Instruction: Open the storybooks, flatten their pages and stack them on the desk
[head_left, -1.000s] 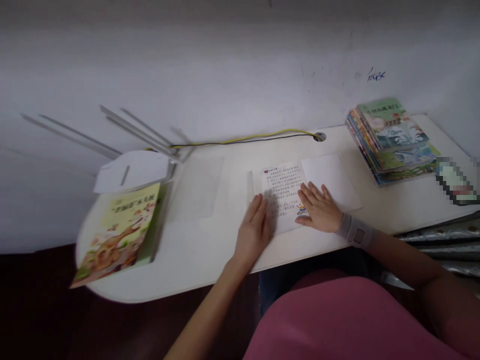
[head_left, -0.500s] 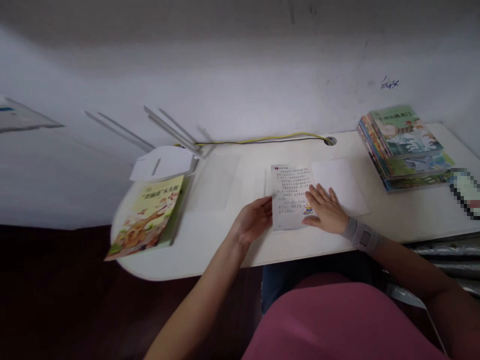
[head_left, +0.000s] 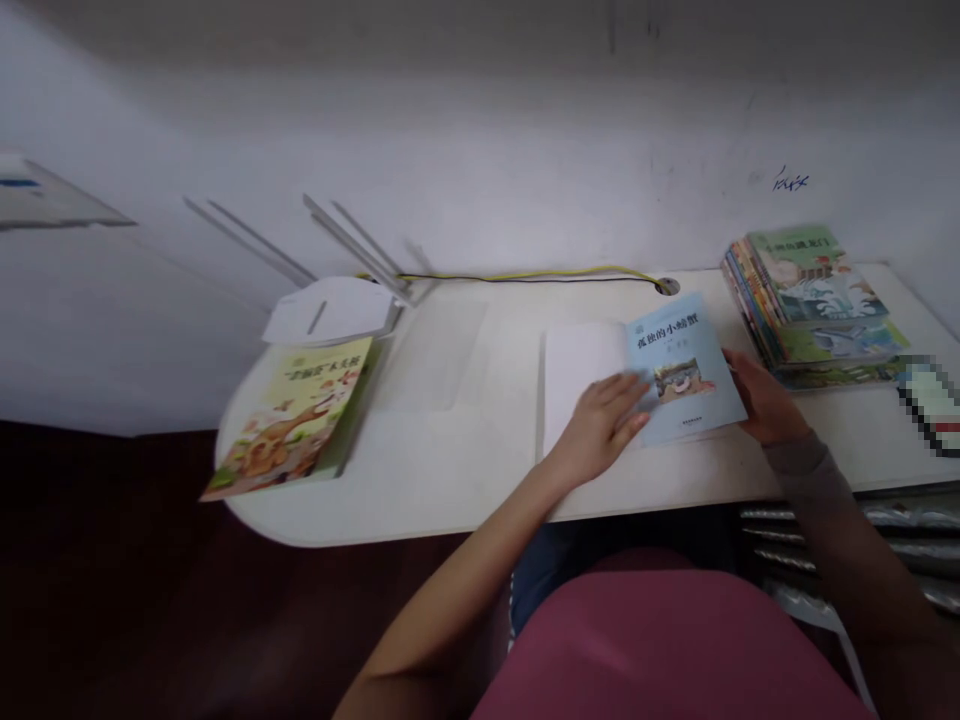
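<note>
An open book (head_left: pixel 679 400) lies on the white table in front of me, with a blank white page on its left and a light blue title page on its right. My left hand (head_left: pixel 604 425) rests near the fold with fingers stretched out, its fingertips reaching the blue page's left side. At the right edge of that page is my right hand (head_left: pixel 763 400), its fingers curled around the edge and partly hidden behind the paper. A grey band (head_left: pixel 799 455) circles my right wrist.
Several picture books stand in a stack (head_left: pixel 814 275) at the back right. Yellow-covered books (head_left: pixel 292 415) lie at the left, beside a white router (head_left: pixel 330 315) with antennas. A cable (head_left: pixel 525 277) runs along the wall to a hole (head_left: pixel 667 287). The table's rounded edge (head_left: pixel 300 540) is front left.
The printed text page has given way to a blank page and the blue title page. My left hand moved right onto the book; my right hand went from lying on the page to its right edge.
</note>
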